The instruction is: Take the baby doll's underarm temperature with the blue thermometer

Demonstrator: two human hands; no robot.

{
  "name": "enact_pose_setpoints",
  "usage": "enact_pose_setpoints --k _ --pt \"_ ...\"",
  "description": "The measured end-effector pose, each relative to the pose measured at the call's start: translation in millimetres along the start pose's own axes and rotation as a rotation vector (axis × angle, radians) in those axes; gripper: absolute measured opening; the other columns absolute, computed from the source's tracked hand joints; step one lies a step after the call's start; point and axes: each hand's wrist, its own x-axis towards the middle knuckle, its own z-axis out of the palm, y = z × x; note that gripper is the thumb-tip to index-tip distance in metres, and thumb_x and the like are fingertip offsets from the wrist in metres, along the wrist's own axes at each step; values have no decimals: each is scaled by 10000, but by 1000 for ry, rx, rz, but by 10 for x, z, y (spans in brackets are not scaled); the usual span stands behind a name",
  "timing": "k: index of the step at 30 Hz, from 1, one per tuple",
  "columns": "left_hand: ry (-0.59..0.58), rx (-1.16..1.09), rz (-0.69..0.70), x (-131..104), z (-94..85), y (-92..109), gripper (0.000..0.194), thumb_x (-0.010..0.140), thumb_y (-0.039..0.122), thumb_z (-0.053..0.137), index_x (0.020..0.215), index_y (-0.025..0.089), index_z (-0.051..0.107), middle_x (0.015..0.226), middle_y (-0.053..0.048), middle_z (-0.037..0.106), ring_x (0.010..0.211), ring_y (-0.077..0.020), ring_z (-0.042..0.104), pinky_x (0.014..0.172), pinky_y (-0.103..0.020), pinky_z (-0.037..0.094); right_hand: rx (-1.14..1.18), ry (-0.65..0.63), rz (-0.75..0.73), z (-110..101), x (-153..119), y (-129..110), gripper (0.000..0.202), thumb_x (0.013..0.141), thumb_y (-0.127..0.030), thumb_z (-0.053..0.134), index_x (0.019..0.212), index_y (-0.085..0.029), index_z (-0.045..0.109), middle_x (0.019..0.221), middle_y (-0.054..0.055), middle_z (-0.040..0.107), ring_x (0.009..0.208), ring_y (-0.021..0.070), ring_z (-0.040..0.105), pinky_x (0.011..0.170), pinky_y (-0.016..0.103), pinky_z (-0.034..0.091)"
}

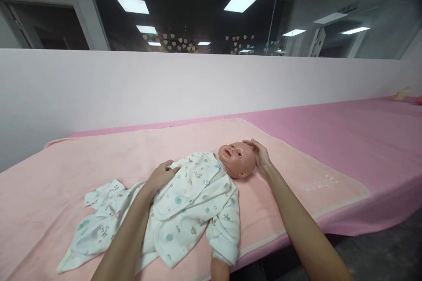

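A baby doll (238, 158) lies on its back on a peach blanket (138, 147), head to the right. It wears a white wrap shirt (194, 193) with small coloured prints and snaps, and white pants (95, 228) of the same print stretch to the left. At the doll's far side, by the waist, my left hand (164, 174) is curled, its thumb over the shirt and other fingers partly hidden. Against the crown of the head rests my right hand (259, 154), cupped with fingers stretched out. One doll arm (220, 268) pokes from its sleeve at the near edge.
Under the blanket a pink cover (329, 136) spreads over the table and drops at the near right edge. A low white wall (184, 83) runs along the back, with a dark window (198, 17) above it. A blurred yellowish object (401, 94) lies far right.
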Motion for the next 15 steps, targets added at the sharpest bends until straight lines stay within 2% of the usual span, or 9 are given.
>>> enact_pose_setpoints --k 3,6,12,15 --pt "63 84 4 19 17 0 303 694 487 477 773 210 571 647 -6 608 661 -203 576 578 -263 407 12 -99 83 86 -68 -6 321 694 -484 578 787 -190 667 839 34 706 881 227 632 784 303 487" --pt "122 170 -9 10 26 34 325 701 521 466 769 227 585 637 -8 600 651 -206 574 548 -259 382 13 -123 134 107 -81 5 335 696 -502 573 769 -188 662 830 32 707 855 225 638 765 305 492" --pt "169 172 -69 7 47 17 458 717 570 443 1035 268 574 950 -48 664 862 -255 606 655 -305 427 -12 5 -7 72 -32 -1 349 654 -497 605 844 -210 661 878 10 700 911 204 619 809 283 471" --pt "224 157 -102 57 9 -45 461 722 541 460 1057 244 568 1039 -66 650 939 -269 592 746 -339 435 -13 -114 104 141 -112 -62 390 694 -543 546 818 -196 674 847 49 704 912 254 621 801 334 480"
